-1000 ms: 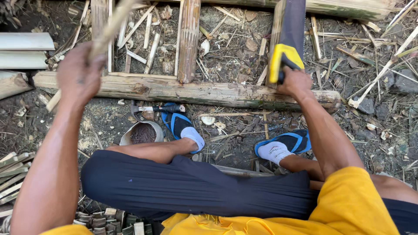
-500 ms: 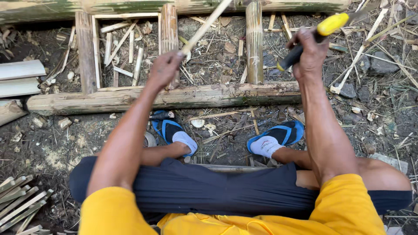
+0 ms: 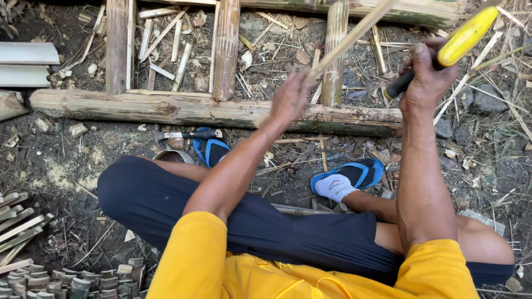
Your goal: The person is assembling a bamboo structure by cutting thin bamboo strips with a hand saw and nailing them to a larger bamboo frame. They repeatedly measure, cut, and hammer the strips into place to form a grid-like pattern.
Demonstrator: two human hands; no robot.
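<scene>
Since half a second ago both hands are sitting lower and nearer the middle of the view, and the right hand's tool is tilting up toward the top right corner. The left hand [image 3: 289, 99] is closing in a fist around a thin bamboo strip [image 3: 354, 36], pale and straight, which is slanting up and away from the long bamboo log [image 3: 183, 109] lying across the ground, its lower end poking out below the fist just at the log's upper edge. The right hand [image 3: 424, 77] is gripping the black grip of a yellow-handled tool [image 3: 464, 36], raised above and to the right of the log's right end; its working end is out of view, so I cannot tell what kind of blade it carries.

As a judgement, the risk is lying in how close the fist is to the strip's lower end: a downward stroke landing short could be catching the knuckles, and the thin strip could be flexing or sliding aside under a blow.

Beyond the log, three upright bamboo posts [image 3: 227, 44] are forming a frame with loose slats [image 3: 166, 50] between them. On the near side of the log, a small hammer [image 3: 185, 134] is lying beside blue sandals [image 3: 354, 174] and crossed legs in dark trousers.
</scene>
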